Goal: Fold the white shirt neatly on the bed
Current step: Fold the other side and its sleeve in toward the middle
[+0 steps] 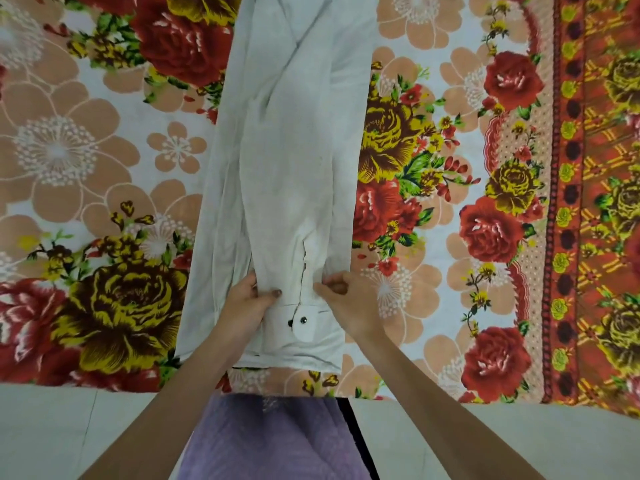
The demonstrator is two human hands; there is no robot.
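Note:
The white shirt (287, 161) lies on the bed as a long narrow strip, its sides folded inward, running from the near edge away to the top of the view. A sleeve lies along its middle, and the cuff (304, 322) with dark buttons sits near the close end. My left hand (247, 306) grips the left side of the sleeve just above the cuff, thumb on top. My right hand (349, 303) pinches the fabric on the sleeve's right side at the same height.
The bed wears a floral sheet (104, 168) with red, yellow and peach flowers and a red patterned border (571, 237) on the right. The bed's near edge (104, 384) meets a pale tiled floor (69, 427). My purple garment (277, 441) is below.

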